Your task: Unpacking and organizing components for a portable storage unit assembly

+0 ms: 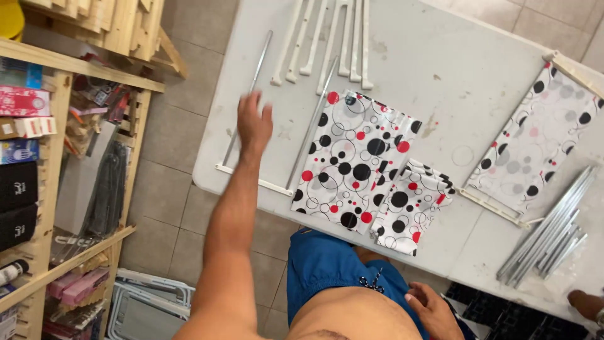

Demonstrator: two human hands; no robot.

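Now, left hand: my left hand (pixel 253 123) reaches out over the white table (pixel 440 69), fingers loosely apart and clamped on nothing; it blurs a little.
Nearest thing: a thin grey metal rod (pixel 251 88) runs just under and beyond my fingertips, with a white plastic rail (pixel 255 181) crossing back toward my wrist; I cannot tell whether my fingers touch the rod or hover over it.
Second rod: another metal rod (pixel 313 123) lies just to the right of my fingers, slanting along the edge of the cloth.
How the rod handles: I judge it light, stiff and smooth, likely to roll or slip on the tabletop; a pinch near its middle would keep it level.
Right hand: my right hand (pixel 433 310) rests low by my blue shorts (pixel 333 267), fingers half curled, holding nothing.
Cloth: a folded polka-dot fabric panel (pixel 352 157), white with black and red spots, lies right of my left hand; a smaller folded piece (pixel 409 208) overlaps its near corner. Soft and limp by the look, best taken at a folded edge.
Farther right: a fabric panel stretched on a frame (pixel 535 145) and a bundle of metal tubes (pixel 553 230), well apart from my fingers.
Beyond my fingers: a row of white plastic rails (pixel 327 38).
Containers: wooden shelving (pixel 44 157) to my left holds small boxed goods and packets of hardware.
Other person: a hand (pixel 585 303) at the far right edge.
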